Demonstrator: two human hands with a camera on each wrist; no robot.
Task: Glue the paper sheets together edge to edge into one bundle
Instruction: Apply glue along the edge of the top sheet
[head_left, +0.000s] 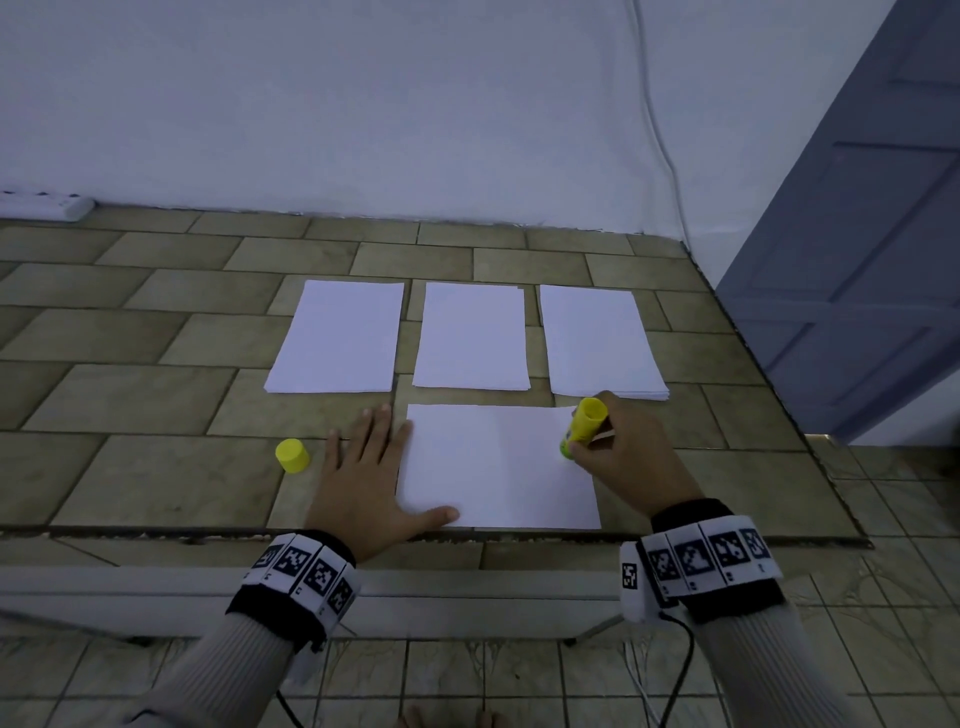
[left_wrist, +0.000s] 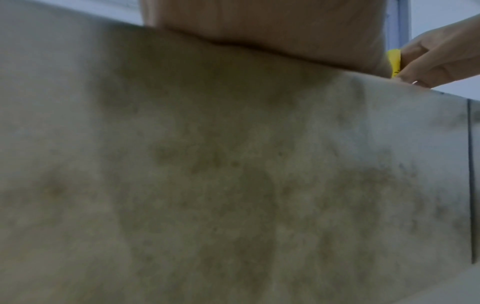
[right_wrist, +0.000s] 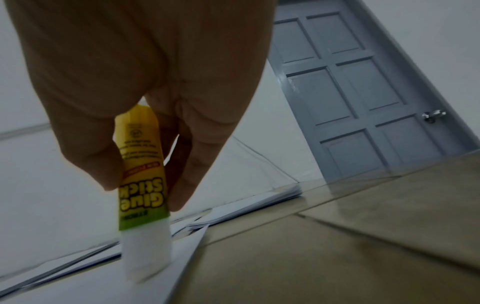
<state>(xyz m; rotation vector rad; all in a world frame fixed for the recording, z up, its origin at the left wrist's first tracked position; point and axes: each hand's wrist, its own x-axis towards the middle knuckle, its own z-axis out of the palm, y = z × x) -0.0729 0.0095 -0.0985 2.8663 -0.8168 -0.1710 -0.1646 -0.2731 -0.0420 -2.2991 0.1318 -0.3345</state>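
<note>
The paper sheet (head_left: 498, 467) being glued lies flat on the tiled floor (head_left: 156, 400) between the two hands, with its long axis running from left to right. Starting at the left, a yellow cap (head_left: 292, 455) stands on the tiles, just beside the outer side of the left hand (head_left: 363, 478). This hand is flat with straight, spread fingers; it presses the left edge of the sheet, and the thumb lies on the near left corner. Beyond the hands, three stacks of paper (head_left: 471, 338) wait in a row, apart from each other.

At the right end of the sheet, the right hand (head_left: 628, 447) has its fingers curled around the glue stick (head_left: 584, 426), whose tip is down on the paper near the far right corner. I think the next stroke must follow the short right edge, toward the person. That edge lies directly under the right hand, so this hand is the nearer one, and the left only keeps the sheet from sliding.

The right wrist view shows what the head view cannot: the white glue (right_wrist: 145, 255) is pushed far out of the tube and touches the paper very near its edge. The left wrist view gives mostly blurred tile, with the right hand seen small at the far side.
</note>
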